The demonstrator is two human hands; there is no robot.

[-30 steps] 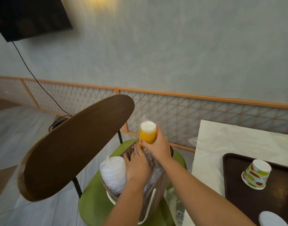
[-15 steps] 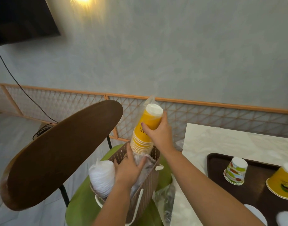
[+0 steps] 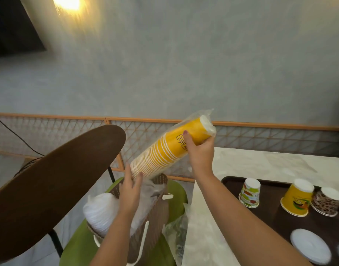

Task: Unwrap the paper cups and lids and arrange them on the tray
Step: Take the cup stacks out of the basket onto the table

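Observation:
My right hand (image 3: 200,152) grips a long stack of yellow paper cups (image 3: 164,148) in clear plastic wrap, tilted up to the right above the brown woven basket (image 3: 155,223). My left hand (image 3: 130,191) is open, its fingertips touching the stack's lower end. A wrapped stack of white lids (image 3: 99,212) leans out of the basket's left side. On the dark brown tray (image 3: 279,217) at the right stand three upside-down cups: a striped green one (image 3: 249,192), a yellow one (image 3: 297,198) and a leopard-print one (image 3: 326,201). A white lid (image 3: 309,245) lies on the tray's near part.
The basket sits on a green chair seat (image 3: 78,246) with a dark wooden backrest (image 3: 49,179) at the left. The white marble table (image 3: 260,164) bears the tray. Crumpled clear plastic (image 3: 175,233) hangs between chair and table. A lattice wall panel (image 3: 69,129) runs behind.
My right hand has lifted the yellow cup stack up out of the basket and tilted it to the right. My left hand came off the basket and now touches the stack's lower end.

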